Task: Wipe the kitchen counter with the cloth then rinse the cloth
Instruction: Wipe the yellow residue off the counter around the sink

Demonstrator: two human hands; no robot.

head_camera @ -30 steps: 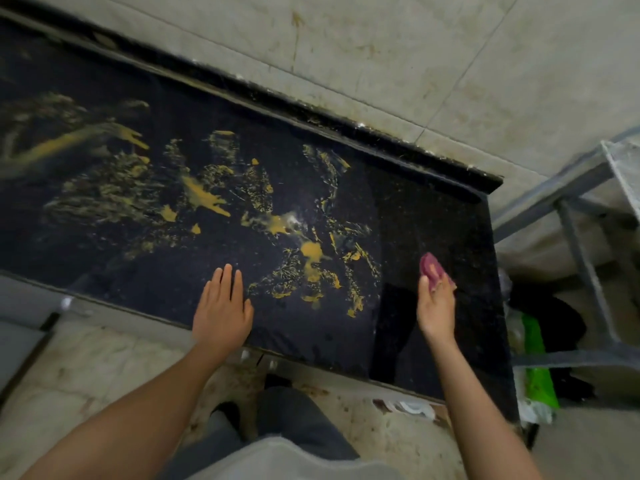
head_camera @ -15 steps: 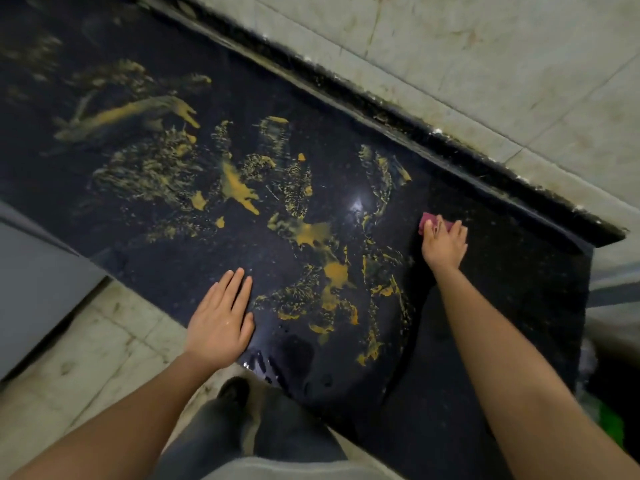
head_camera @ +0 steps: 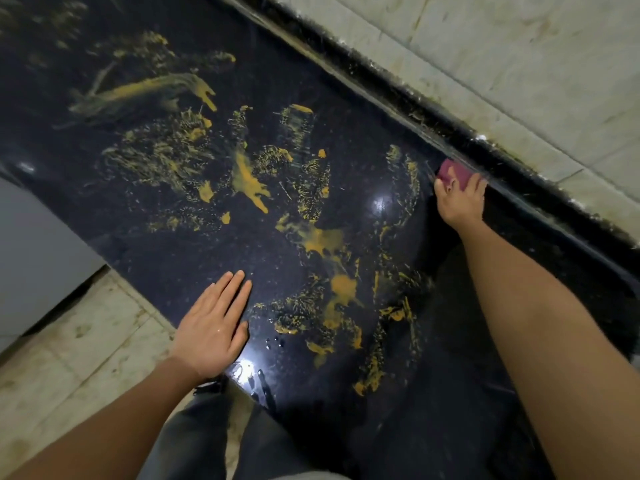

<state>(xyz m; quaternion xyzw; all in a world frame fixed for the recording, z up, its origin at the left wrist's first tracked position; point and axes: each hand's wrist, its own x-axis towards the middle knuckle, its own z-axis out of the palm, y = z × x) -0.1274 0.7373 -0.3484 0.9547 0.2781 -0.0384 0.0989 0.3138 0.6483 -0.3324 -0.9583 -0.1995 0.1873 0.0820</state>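
The black stone counter [head_camera: 166, 258] is smeared with yellow-orange stains [head_camera: 325, 240] across its middle. My right hand [head_camera: 460, 199] presses a small pink-maroon cloth [head_camera: 453, 173] onto the counter at its far edge, right against the raised black back lip. Most of the cloth is hidden under my fingers. My left hand [head_camera: 214, 323] lies flat on the counter near the front edge, fingers together, holding nothing.
A stained tiled wall [head_camera: 502, 64] rises behind the counter's back lip [head_camera: 398, 98]. Pale floor tiles [head_camera: 69, 341] lie at lower left, next to a grey panel [head_camera: 31, 254]. My dark trousers show below the counter's front edge.
My right hand has carried the cloth from near the front right of the counter up to its back edge. My left hand has stayed flat in place while the camera moved closer.
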